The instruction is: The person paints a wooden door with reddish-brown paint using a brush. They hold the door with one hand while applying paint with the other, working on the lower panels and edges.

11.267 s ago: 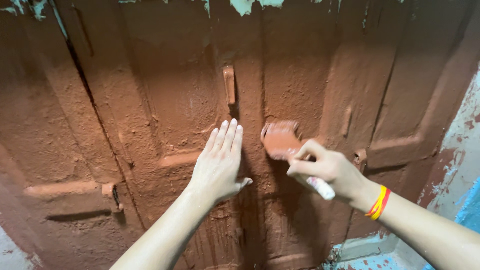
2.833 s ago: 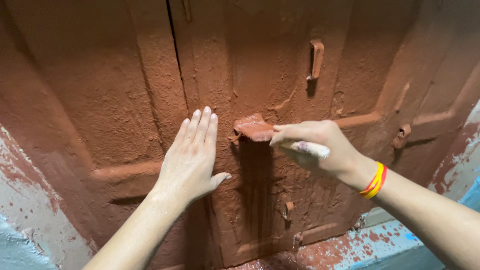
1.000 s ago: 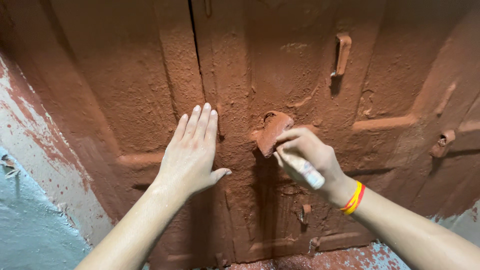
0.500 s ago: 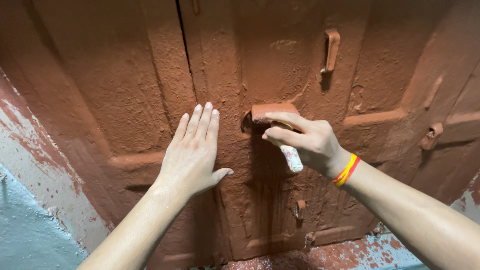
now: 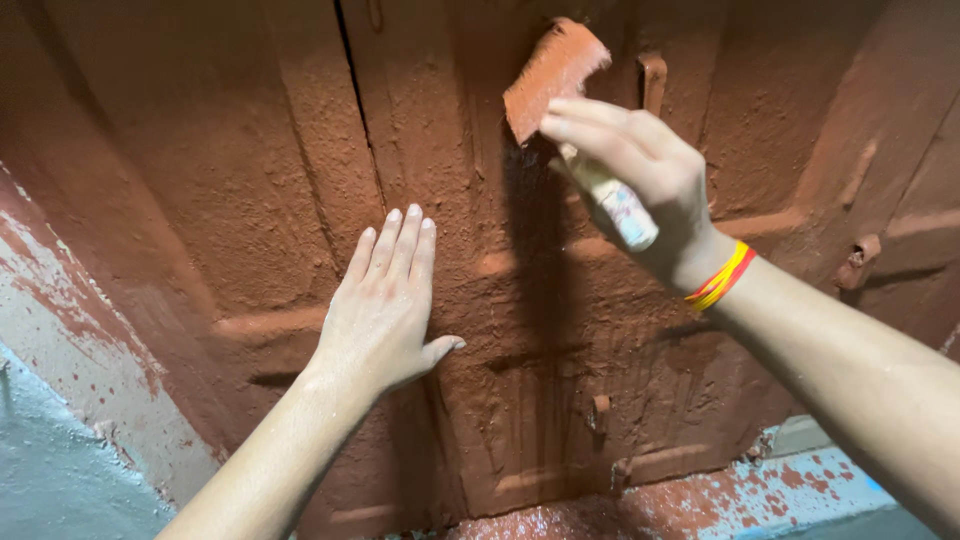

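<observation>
My left hand lay flat and open on the door, fingers together. My right hand gripped the brush, bristles against the upper panel. Wet paint ran below; I judged my braced palm might smear it.

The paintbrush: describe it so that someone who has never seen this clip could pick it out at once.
A red-brown painted door fills the view, with the left hand pressed flat on it. Up and to the right, the right hand grips the paintbrush. Its flat head is coated the door's red-brown, but its pale, paint-flecked handle stands out below the fingers.
</observation>
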